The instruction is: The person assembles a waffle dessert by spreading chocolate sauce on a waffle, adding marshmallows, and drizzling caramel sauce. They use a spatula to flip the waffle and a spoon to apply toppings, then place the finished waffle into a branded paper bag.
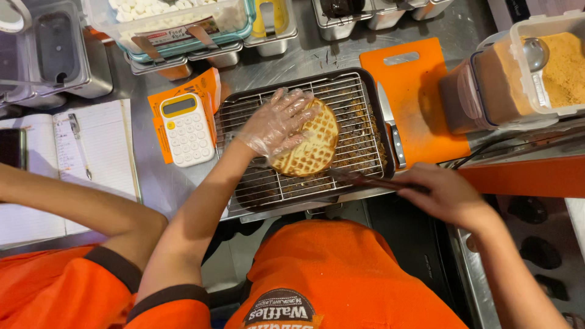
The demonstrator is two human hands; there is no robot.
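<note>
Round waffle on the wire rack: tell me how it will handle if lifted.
The waffle looks fairly stiff, lying flat under the gloved left hand. Probably light for its size, being thin. Its grid edges may crumble: crumbs already litter the tray below.

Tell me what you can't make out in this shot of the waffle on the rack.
- Left part of the waffle: covered by the gloved left hand, head view.
- Tip of the dark tool in the right hand: motion-blurred near the wire rack, so its kind is unclear.
- Knife blade tip: lost against the rack edge.
- Tub of brown powder: cut off by the right edge.
- Notebook: writing too small.
</note>
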